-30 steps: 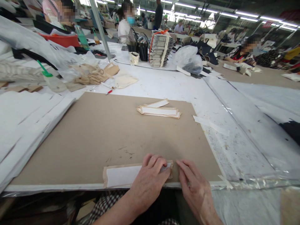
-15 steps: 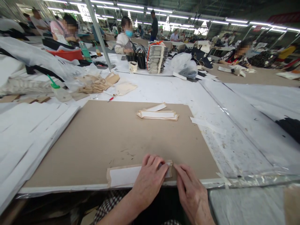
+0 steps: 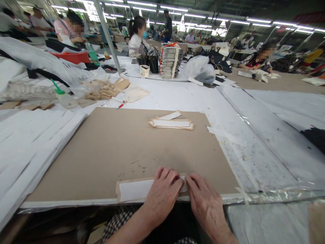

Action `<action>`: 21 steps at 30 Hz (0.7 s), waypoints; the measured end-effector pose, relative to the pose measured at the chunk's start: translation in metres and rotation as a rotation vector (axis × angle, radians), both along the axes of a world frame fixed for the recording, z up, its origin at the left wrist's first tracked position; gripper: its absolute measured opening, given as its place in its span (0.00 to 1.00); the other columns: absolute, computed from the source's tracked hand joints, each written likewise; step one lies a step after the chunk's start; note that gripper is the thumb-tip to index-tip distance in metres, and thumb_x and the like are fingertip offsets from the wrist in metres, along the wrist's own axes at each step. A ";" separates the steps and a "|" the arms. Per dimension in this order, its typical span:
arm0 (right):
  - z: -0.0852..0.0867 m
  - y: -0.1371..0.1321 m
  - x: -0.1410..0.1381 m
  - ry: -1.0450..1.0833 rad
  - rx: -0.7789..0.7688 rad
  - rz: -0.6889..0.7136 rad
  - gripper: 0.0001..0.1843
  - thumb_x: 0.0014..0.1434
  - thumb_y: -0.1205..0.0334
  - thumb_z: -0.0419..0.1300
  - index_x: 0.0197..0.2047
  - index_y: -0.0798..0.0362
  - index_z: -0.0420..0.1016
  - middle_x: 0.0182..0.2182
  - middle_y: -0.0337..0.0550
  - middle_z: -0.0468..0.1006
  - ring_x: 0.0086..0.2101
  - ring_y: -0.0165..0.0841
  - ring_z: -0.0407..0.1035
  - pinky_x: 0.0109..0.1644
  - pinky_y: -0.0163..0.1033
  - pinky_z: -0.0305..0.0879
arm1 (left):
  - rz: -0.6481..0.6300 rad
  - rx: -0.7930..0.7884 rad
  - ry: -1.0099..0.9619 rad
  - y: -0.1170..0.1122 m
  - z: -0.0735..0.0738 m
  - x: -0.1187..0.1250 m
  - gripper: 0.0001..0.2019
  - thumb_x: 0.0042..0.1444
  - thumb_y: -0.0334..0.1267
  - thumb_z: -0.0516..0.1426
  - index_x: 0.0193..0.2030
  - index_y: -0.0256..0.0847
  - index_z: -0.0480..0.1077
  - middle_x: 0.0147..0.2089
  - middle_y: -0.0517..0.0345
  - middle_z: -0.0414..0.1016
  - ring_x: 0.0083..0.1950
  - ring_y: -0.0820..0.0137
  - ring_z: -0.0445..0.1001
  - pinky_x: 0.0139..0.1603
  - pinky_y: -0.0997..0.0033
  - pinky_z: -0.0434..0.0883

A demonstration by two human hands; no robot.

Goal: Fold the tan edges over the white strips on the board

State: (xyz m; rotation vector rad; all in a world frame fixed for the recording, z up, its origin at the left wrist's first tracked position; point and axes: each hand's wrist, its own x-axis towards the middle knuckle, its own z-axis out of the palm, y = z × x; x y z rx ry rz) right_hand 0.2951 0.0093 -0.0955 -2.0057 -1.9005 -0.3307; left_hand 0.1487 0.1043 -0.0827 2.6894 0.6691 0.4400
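The left hand (image 3: 162, 196) is curled over the right end of a white-faced strip with a tan paper border (image 3: 138, 190), its fingers bent down and pressing. The right hand (image 3: 207, 206) lies half open just beside it, fingertips at that same end; whether they grip cannot be told. The strip lies along the near edge of a tan cardboard sheet (image 3: 101, 152) on the tabletop (image 3: 254, 162). Sitting so close to that edge, it could be dragged over by a slip of the hands. Uneven pressure could crease the border or lift the white face. A careless arm could scatter the loose stack of similar strips (image 3: 171, 123) farther up the sheet.
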 end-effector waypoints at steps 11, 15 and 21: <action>0.000 -0.007 0.007 0.244 0.142 -0.022 0.15 0.67 0.70 0.47 0.51 0.52 0.71 0.46 0.47 0.76 0.44 0.34 0.73 0.47 0.38 0.70 | 0.001 0.011 -0.022 0.001 -0.001 -0.001 0.06 0.65 0.33 0.53 0.47 0.43 0.69 0.45 0.56 0.67 0.49 0.63 0.62 0.57 0.55 0.58; -0.012 -0.017 -0.009 0.186 0.139 0.062 0.16 0.66 0.70 0.48 0.53 0.53 0.70 0.46 0.48 0.77 0.44 0.37 0.72 0.48 0.42 0.69 | 0.022 0.020 -0.022 0.000 0.001 0.000 0.05 0.65 0.33 0.53 0.46 0.42 0.68 0.46 0.56 0.68 0.50 0.63 0.63 0.58 0.55 0.59; -0.023 -0.020 -0.019 0.145 0.105 0.029 0.16 0.67 0.68 0.47 0.53 0.54 0.70 0.46 0.48 0.77 0.43 0.41 0.70 0.50 0.47 0.65 | 0.140 0.041 0.061 0.001 0.013 -0.004 0.06 0.62 0.34 0.57 0.45 0.40 0.68 0.49 0.54 0.68 0.52 0.60 0.63 0.58 0.52 0.60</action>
